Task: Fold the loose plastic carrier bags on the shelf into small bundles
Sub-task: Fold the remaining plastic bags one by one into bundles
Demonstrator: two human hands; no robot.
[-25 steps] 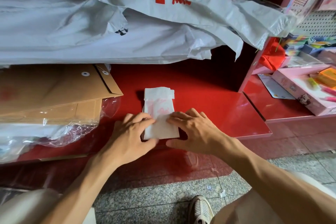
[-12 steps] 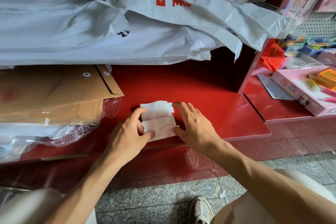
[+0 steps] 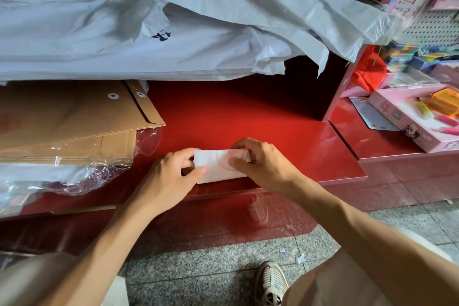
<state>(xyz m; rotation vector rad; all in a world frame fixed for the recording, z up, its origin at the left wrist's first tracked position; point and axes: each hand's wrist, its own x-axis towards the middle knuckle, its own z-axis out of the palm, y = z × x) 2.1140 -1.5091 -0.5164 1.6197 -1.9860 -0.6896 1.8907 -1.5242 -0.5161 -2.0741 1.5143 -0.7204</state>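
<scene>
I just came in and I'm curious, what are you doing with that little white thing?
A person is folding a plastic bag into a small bundle on the red shelf. The left hand pinches one end and the right hand grips the other. More loose bags lie heaped on the shelf above, not yet folded.
</scene>
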